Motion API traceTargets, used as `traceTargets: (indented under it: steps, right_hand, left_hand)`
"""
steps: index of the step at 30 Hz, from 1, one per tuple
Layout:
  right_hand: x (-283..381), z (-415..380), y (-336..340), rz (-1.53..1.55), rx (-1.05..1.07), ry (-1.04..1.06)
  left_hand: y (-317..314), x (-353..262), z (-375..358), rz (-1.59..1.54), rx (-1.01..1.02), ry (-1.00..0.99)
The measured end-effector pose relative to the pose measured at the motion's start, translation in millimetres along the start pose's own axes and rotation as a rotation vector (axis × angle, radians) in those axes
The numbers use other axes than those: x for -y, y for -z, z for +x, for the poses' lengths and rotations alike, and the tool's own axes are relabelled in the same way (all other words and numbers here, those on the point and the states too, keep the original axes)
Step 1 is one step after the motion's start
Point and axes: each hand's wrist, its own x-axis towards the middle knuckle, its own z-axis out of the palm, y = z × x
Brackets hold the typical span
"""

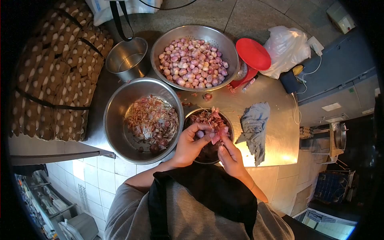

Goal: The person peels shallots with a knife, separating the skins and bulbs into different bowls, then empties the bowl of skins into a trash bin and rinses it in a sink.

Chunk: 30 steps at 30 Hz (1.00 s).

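My left hand [191, 144] holds a small purple shallot [200, 134] over a small metal bowl [188, 117] filled with shallot skins. My right hand [228, 154] pinches the shallot's loose skin [216, 138] from the right side. A large colander [158, 50] behind holds many peeled pink shallots [194, 63]. A big steel bowl [114, 120] at the left holds skins and a few dark unpeeled shallots [154, 146].
An empty steel pot [127, 60] stands at the back left, beside stacked egg trays [56, 68]. A red scale [252, 56], a white plastic bag [286, 50] and a grey rag [254, 126] lie to the right. One loose shallot [207, 96] rests on the counter.
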Motion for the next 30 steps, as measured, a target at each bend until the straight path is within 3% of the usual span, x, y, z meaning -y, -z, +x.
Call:
traceTargets:
  steps: [6, 8, 14, 20, 21, 24, 26, 30]
  right_hand:
    - [3, 4, -2, 0.048, -0.030, 0.020]
    - [13, 4, -5, 0.296, -0.004, -0.103]
    - [17, 8, -4, 0.614, 0.017, -0.136]
    - [13, 9, -10, 0.424, -0.097, -0.013]
    - [6, 9, -9, 0.258, -0.104, 0.047]
    - [-2, 8, -9, 0.007, -0.103, 0.113]
    - [9, 4, -14, 0.172, -0.083, 0.008]
    - [3, 4, -12, 0.316, -0.041, 0.003]
  left_hand:
    - [-3, 0, -3, 0.045, -0.034, -0.032]
    - [-3, -2, -4, 0.039, -0.039, -0.026]
    - [-7, -6, 2, -0.139, -0.113, -0.012]
    - [-7, -17, 4, -0.384, -0.066, 0.277]
    - [-7, -19, 3, -0.419, -0.049, 0.324]
    - [-2, -5, 2, -0.363, 0.028, 0.238]
    - [2, 1, 4, -0.354, 0.055, 0.246]
    - [2, -8, 4, -0.367, 0.037, 0.262]
